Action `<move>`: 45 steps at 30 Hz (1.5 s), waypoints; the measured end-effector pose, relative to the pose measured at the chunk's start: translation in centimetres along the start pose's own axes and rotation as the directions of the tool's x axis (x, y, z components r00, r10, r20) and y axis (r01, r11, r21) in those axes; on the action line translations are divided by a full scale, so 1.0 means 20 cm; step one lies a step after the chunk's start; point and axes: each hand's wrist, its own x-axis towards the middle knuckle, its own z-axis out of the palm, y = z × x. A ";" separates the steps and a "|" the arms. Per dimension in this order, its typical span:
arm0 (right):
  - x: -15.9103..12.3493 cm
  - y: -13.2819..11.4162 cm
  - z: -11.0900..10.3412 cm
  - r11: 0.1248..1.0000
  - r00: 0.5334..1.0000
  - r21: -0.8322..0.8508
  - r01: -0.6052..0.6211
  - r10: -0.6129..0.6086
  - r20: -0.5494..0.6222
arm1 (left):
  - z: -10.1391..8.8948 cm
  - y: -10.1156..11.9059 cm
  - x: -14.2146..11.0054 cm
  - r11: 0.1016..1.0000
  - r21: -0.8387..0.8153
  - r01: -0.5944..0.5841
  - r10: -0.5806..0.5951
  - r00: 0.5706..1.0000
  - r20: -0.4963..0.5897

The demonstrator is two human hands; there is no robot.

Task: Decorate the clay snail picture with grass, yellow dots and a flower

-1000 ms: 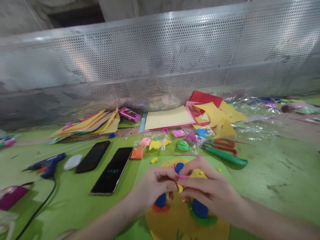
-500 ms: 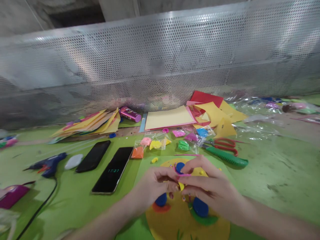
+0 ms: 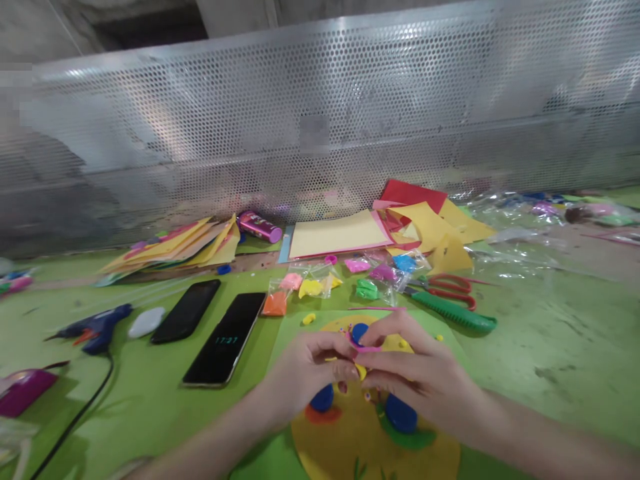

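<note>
My left hand (image 3: 313, 370) and my right hand (image 3: 423, 373) meet over a round orange-yellow paper piece (image 3: 345, 447). Between their fingertips is a small lump of yellow clay (image 3: 361, 372), partly covered by the fingers. Blue discs rest on the round paper: one disc (image 3: 323, 399) has an orange crescent below it, another (image 3: 401, 415) sits by a green crescent, and a third (image 3: 359, 333) has a pink edge near my right fingers. A light green sheet (image 3: 290, 340) lies beneath the round paper.
Two phones (image 3: 225, 340) (image 3: 186, 312), a white case (image 3: 147, 323) and a blue glue gun (image 3: 100, 328) lie left. Beyond the hands are clay packets (image 3: 275, 303), red-handled scissors (image 3: 453, 285) and a green cutter (image 3: 457, 313). Coloured paper (image 3: 340, 235) lies before a perforated metal panel (image 3: 250, 133).
The hands stay together over the round paper, with only a slight shift of the fingers around the yellow clay. The view has moved very little.
</note>
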 end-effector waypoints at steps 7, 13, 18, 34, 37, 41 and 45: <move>-0.01 0.00 -0.01 1.000 1.000 0.022 -0.019 0.019 -0.007 | -0.03 0.03 -0.02 0.954 0.201 -0.222 0.233 0.972 -0.033; -0.02 -0.01 -0.02 0.999 0.999 0.042 -0.031 0.032 -0.012 | -0.02 0.03 -0.04 0.729 0.520 -0.444 0.476 0.876 0.082; -0.02 0.00 -0.02 1.000 1.000 0.020 -0.013 0.013 0.003 | -0.01 0.02 -0.05 0.648 0.630 -0.428 0.478 0.873 0.102; 0.00 -0.01 0.00 0.999 0.999 -0.022 0.028 -0.027 0.025 | 0.04 -0.01 -0.08 0.559 0.726 -0.399 0.616 0.787 -0.042; 0.01 -0.02 0.00 0.998 0.998 -0.026 0.049 -0.048 0.033 | 0.05 -0.02 -0.07 0.608 0.708 -0.360 0.570 0.818 -0.074; 0.01 -0.02 0.01 0.999 0.998 -0.026 0.041 -0.040 0.046 | 0.06 -0.03 -0.08 0.659 0.678 -0.325 0.515 0.852 -0.091; 0.00 -0.03 0.02 0.999 0.998 -0.018 0.027 -0.026 0.050 | 0.07 -0.03 -0.08 0.658 0.689 -0.305 0.499 0.861 -0.096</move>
